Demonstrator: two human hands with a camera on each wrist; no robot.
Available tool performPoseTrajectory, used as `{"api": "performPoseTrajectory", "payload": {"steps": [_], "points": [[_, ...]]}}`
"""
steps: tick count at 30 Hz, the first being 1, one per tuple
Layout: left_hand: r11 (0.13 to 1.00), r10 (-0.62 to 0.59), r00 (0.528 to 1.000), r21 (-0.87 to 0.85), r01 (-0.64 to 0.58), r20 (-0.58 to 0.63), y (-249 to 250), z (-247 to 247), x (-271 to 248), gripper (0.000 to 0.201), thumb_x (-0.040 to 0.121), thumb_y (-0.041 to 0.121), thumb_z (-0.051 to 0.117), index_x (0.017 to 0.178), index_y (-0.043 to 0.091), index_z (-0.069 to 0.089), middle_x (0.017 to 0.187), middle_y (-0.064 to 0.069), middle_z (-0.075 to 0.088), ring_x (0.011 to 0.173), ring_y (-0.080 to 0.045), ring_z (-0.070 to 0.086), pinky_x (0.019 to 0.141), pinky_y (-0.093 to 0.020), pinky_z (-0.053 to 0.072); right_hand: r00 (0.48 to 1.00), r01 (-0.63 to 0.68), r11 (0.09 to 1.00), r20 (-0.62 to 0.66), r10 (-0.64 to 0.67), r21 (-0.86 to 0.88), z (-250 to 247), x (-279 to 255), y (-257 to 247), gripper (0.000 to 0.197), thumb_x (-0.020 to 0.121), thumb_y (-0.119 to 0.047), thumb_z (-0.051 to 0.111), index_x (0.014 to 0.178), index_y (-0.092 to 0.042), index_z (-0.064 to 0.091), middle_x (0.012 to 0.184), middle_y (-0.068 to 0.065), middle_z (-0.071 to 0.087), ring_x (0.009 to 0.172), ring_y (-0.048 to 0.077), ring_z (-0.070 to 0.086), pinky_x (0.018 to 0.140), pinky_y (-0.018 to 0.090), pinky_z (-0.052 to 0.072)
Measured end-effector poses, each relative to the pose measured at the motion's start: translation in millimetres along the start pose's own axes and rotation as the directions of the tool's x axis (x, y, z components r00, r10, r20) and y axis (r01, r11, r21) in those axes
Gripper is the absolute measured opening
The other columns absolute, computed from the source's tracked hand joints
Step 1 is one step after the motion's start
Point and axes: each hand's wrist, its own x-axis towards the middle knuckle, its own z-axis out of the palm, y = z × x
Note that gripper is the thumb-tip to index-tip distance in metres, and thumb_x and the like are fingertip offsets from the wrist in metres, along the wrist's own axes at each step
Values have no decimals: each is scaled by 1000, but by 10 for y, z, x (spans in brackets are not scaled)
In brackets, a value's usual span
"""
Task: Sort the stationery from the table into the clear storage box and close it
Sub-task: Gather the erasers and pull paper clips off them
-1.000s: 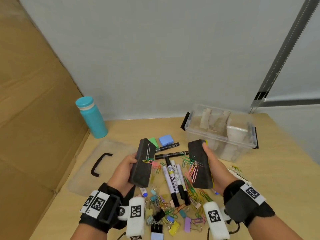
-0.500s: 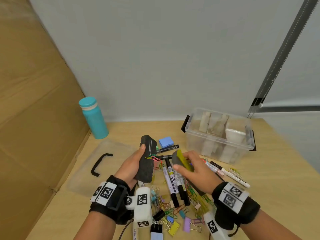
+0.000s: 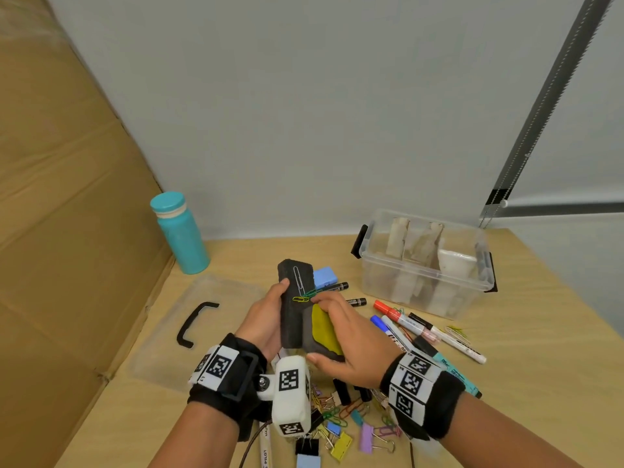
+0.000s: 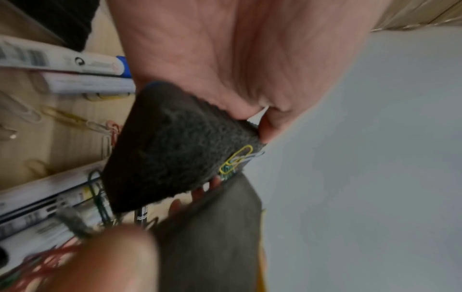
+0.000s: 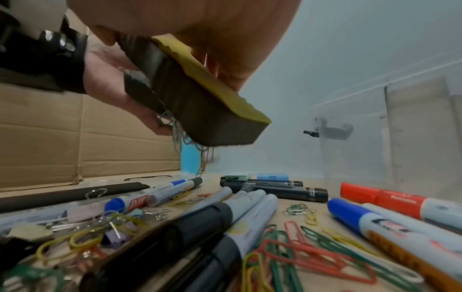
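Two Whiteboard Erasers Held Together Above the Stationery Pile

The left hand (image 3: 266, 319) grips a black whiteboard eraser (image 3: 296, 305) upright, thumb on its left edge and fingers curled behind it; a silver, a yellow and a green paper clip (image 3: 304, 296) cling to its face. The right hand (image 3: 351, 346) grips a second eraser with a yellow backing (image 3: 322, 329), thumb under the near end and fingers curled over the far end, and the two erasers touch side by side above the table (image 3: 540, 349). In the right wrist view more clips hang from the underside of the yellow-backed eraser (image 5: 200, 102).

The clear storage box (image 3: 425, 265) stands open at the far right of the table, with black latches on its two ends. Inside it stand pale, cardboard-like dividers; what else lies in it cannot be told. Its clear lid with a black handle (image 3: 196, 324) lies flat on the left, near a teal bottle (image 3: 180, 233) that stands upright against the cardboard wall.

Below the hands lie whiteboard markers (image 5: 250, 217), coloured paper clips and binder clips (image 3: 341, 440). A red marker (image 3: 398, 314) and a blue one (image 3: 385, 327) lie to the right, just near of the box. Two black markers (image 3: 337, 287) and a small blue box (image 3: 325, 278) lie on the far side of the erasers
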Motion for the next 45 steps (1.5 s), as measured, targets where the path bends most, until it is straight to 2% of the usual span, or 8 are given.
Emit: {"api": "performPoseTrajectory", "payload": {"steps": [5, 10, 19, 23, 27, 36, 41, 45], "points": [[1000, -18, 1000, 18, 17, 13, -38, -57, 39, 44, 97, 40, 39, 116, 6, 60, 116, -24, 65, 101, -32, 63, 93, -44, 48, 998, 25, 993, 62, -18, -114, -50, -98, 63, 70, 80, -67, 46, 126, -14, 40, 121, 1, 46, 105, 13, 47, 90, 34, 47], [999, -24, 998, 27, 23, 53, -104, -4, 13, 43, 97, 38, 41, 119, 6, 61, 112, -23, 66, 91, -30, 64, 85, -42, 50, 999, 48, 992, 15, -46, -120, -19, -47, 13, 77, 80, -67, 51, 134, -15, 35, 144, -1, 29, 128, 13, 37, 96, 29, 45], [997, 75, 997, -21, -74, 6, -108, -90, 30, 44, 98, 37, 40, 130, 8, 48, 121, -25, 58, 102, -31, 59, 94, -46, 48, 984, 47, 966, 179, 0, -254, -21, -67, 111, 66, 77, -66, 51, 119, -15, 44, 111, 1, 48, 96, 17, 49, 86, 32, 46], [998, 69, 997, 7, -69, 29, -127, -82, 21, 42, 98, 35, 39, 131, 8, 47, 123, -24, 58, 109, -34, 58, 101, -50, 43, 987, 39, 976, 159, -4, -216, -137, -19, 115, 78, 79, -68, 50, 136, -18, 34, 132, -1, 46, 114, 17, 49, 95, 28, 39], [997, 71, 997, 21, -72, 39, -166, -14, -15, 40, 98, 34, 41, 130, 11, 51, 121, -23, 62, 109, -34, 61, 97, -49, 47, 986, 93, 984, 153, -69, -152, -117, 28, 9, 82, 79, -65, 54, 140, -16, 30, 154, -4, 25, 126, 16, 45, 99, 28, 41], [993, 108, 992, -50, -105, 60, -77, -140, -49, 46, 99, 37, 36, 134, 9, 44, 108, -19, 60, 94, -28, 61, 80, -43, 51, 946, 237, 932, 284, -157, -275, -58, -73, 165, 73, 76, -63, 55, 129, -15, 38, 133, 3, 47, 114, 20, 52, 95, 35, 48], [991, 132, 987, -31, -129, 91, -63, -283, -61, 42, 99, 36, 34, 132, 12, 45, 103, -17, 61, 76, -24, 71, 72, -41, 51, 965, 2, 976, 257, 56, -220, -135, -118, 244, 72, 78, -58, 59, 133, -19, 35, 123, -1, 49, 106, 17, 52, 86, 27, 47], [991, 133, 989, -35, -131, 66, -40, -415, -117, 44, 99, 38, 33, 132, 11, 45, 115, -21, 59, 98, -30, 63, 84, -45, 48, 968, -205, 977, 137, 211, -61, -248, -114, 254, 74, 83, -55, 53, 144, -25, 23, 128, -5, 46, 103, 9, 48, 85, 24, 49]]}}
